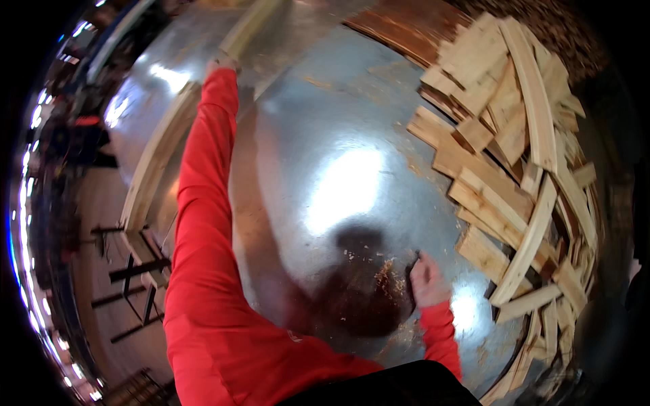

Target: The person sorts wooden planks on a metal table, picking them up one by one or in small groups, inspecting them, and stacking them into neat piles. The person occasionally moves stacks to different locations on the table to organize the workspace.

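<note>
My left arm in a red sleeve stretches far forward, and my left hand [222,63] is closed on a long wooden board [252,28]. The hand is small and blurred, and my wrist hides part of the wood. A length of board [154,154] on the near side of the wrist looks like the same piece. My right hand [428,281] hangs low at the right with its fingers curled in. A small dark tip shows by the index finger, but I cannot make out what it is. Below that hand lies a grey floor [291,149] with shavings.
A large heap of wood offcuts [501,169] covers the right side. Behind it lies a reddish-brown panel [406,27]. At the left stands a dark metal frame [139,291] by the board's near end. Wood shavings [387,279] lie near my shadow.
</note>
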### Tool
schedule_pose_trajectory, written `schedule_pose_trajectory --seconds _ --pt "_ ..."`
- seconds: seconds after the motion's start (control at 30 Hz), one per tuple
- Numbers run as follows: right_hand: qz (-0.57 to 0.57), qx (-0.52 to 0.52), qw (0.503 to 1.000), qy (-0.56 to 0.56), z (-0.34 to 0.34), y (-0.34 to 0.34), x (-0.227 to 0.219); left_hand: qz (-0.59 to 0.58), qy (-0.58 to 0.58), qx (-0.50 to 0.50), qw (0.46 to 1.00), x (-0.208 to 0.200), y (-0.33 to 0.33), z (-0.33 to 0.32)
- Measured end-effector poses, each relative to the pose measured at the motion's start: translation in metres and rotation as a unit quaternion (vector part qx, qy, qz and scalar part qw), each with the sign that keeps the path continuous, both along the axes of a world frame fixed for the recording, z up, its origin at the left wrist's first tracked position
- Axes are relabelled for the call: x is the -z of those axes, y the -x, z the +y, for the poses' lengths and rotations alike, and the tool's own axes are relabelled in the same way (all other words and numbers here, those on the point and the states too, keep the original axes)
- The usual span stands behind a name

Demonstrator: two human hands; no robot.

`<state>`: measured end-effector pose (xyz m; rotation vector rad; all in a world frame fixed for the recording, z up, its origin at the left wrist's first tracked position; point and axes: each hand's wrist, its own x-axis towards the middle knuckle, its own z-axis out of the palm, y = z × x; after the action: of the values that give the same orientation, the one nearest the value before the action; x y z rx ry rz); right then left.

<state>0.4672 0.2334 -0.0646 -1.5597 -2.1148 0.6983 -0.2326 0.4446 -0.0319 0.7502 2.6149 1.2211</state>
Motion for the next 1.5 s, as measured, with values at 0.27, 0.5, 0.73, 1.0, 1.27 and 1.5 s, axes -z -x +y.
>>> schedule_pose_trajectory --seconds 0.27,0.5,0.73,1.0,1.27,1.5 --pt "-0.216 0.162 0.958 -0.099 0.235 -0.098 -0.011 0.064 -0.031 0.628 0.775 0.034 -0.404 0.036" --pt "-0.281 0.065 0.957 -0.033 0.269 -0.119 0.015 0.314 0.191 0.583 0.725 0.044 -0.498 0.092" --pt "-0.334 -0.077 0.939 -0.024 0.136 -0.111 0.004 0.331 0.438 0.578 0.604 -0.006 -0.55 -0.126" --pt "-0.008 -0.216 0.976 0.018 -0.147 -0.134 -0.004 -0.057 0.402 0.701 0.587 -0.021 -0.566 -0.282" --pt "-0.235 0.221 0.946 0.03 -0.099 -0.2 -0.031 0.066 0.211 0.246 0.944 0.026 -0.685 -0.044" --pt "-0.204 0.163 0.961 0.096 -0.123 -0.232 -0.039 0.122 0.307 0.123 0.936 0.046 -0.724 -0.019"
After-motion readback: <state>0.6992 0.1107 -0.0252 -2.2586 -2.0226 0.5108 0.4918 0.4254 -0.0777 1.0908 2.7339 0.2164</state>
